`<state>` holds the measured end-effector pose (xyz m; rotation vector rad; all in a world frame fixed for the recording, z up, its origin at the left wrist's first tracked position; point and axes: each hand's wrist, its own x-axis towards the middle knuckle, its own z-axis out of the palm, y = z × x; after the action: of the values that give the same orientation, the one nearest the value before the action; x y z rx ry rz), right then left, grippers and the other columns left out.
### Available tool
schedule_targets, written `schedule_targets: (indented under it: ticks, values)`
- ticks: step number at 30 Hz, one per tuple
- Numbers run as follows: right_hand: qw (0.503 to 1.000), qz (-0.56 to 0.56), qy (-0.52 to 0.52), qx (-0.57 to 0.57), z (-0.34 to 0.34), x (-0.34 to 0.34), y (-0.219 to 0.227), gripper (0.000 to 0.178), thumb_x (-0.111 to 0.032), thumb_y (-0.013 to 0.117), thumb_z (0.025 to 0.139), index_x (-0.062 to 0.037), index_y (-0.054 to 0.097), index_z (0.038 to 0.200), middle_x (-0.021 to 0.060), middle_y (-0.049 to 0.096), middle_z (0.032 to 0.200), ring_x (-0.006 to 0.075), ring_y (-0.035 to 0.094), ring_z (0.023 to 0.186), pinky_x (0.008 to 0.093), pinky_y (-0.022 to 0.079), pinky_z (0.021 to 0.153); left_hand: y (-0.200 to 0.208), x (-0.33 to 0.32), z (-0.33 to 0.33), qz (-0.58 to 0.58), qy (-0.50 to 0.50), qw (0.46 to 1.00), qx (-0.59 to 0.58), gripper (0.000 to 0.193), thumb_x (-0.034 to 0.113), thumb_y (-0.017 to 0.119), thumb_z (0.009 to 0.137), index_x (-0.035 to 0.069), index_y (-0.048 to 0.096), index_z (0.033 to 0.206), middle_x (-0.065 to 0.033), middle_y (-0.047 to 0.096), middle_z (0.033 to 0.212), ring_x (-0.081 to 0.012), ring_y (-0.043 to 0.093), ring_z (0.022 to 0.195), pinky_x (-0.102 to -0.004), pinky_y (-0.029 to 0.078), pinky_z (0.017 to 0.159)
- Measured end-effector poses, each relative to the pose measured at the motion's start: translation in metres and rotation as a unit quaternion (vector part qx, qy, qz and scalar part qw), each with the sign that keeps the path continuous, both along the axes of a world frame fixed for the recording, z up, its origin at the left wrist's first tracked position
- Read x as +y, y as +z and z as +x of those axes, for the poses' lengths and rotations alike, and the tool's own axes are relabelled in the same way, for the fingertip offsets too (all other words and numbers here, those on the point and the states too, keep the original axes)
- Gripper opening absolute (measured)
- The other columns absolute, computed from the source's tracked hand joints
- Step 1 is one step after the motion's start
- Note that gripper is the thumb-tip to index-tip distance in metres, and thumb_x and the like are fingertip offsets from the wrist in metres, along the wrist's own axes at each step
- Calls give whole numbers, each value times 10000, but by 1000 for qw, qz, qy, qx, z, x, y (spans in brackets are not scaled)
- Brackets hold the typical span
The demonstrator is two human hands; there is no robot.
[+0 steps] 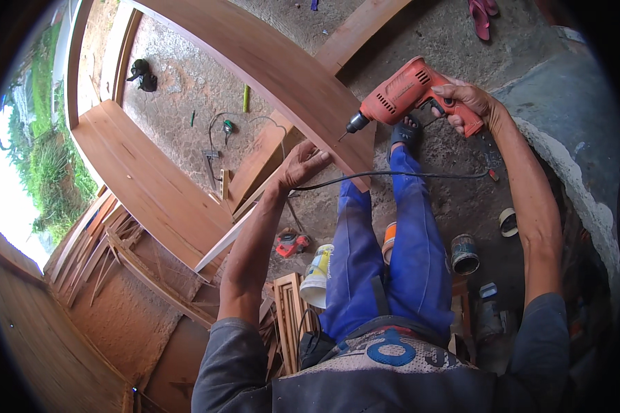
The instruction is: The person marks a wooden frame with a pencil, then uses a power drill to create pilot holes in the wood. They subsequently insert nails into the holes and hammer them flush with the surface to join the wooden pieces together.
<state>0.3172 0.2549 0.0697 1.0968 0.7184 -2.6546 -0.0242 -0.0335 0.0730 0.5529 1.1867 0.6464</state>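
Note:
My right hand (467,103) is wrapped round the handle of a red electric drill (401,91), a finger near its trigger. The drill's black chuck carries a thin bit, whose tip points down and left onto or just over the edge of a long reddish wooden board (275,76); contact cannot be made out. Under the board's near end, my left hand (303,165) grips its lower edge, with some fingers hidden behind the wood. A black cord (399,173) runs across my legs by the left hand.
Another wide board (145,186) lies at left beside stacked wood strips (93,234). On the floor are a red tool (291,242), a white-and-yellow bucket (317,279), an open paint can (464,253) and a green stick (246,98). A concrete ledge (572,124) borders the right.

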Motion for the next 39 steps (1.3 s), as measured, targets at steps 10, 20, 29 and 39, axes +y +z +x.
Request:
schedule_targets:
  ticks: [10, 20, 29, 39]
  values:
    - [1000, 4, 2, -4, -4, 1, 8, 538, -323, 631, 963, -147, 405, 1418, 94, 627, 852, 72, 538, 427, 236, 524, 363, 1, 0, -2, -8, -7, 1000, 1, 618, 379, 649, 958, -22, 498, 1402, -114, 559, 1391, -215, 464, 1329, -389, 326, 1148]
    - [1000, 22, -7, -3, -12, 0, 17, 568, -313, 647, 945, -130, 399, 1422, 100, 626, 830, 86, 523, 395, 236, 517, 347, 3, 0, -4, 2, -18, 1000, 15, 597, 386, 639, 964, -6, 508, 1395, -120, 564, 1378, -224, 471, 1319, -394, 353, 1127]
    - [1000, 13, 6, -7, -12, 0, 17, 557, -307, 643, 946, -127, 404, 1416, 97, 626, 822, 83, 518, 396, 240, 522, 352, 7, 4, -2, -11, -7, 1000, -10, 634, 392, 646, 960, -11, 477, 1419, -119, 529, 1421, -230, 436, 1360, -394, 317, 1156]
    - [1000, 16, -5, 14, -9, -3, 18, 541, -288, 619, 962, -117, 386, 1419, 95, 637, 845, 76, 533, 428, 254, 535, 370, 6, 6, -2, 0, -21, 1000, 1, 722, 455, 658, 946, -48, 448, 1420, -137, 556, 1387, -232, 493, 1309, -383, 375, 1119]
